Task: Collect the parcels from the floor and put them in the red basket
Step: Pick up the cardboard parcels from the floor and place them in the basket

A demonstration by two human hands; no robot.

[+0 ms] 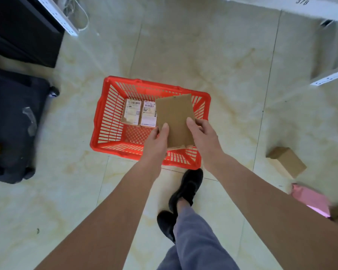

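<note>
Two hands, left hand (157, 141) and right hand (202, 136), grip a plain brown parcel (175, 118) over the red basket (105, 114) holding two labelled boxes (139, 112), print unreadable; "378" (301, 1) marks the far shelf.

The location is a parcel storeroom or small sorting depot. Indicators: white slotted-steel shelving uprights (57, 17), a shelf edge (300, 6) marked with the number 378, and a glossy tiled floor (183, 45). Labelled cardboard parcels (140, 112) lie in a red basket (105, 114); a plain carton (286, 161) and a pink mailer bag (310, 199) lie on the floor.
</note>
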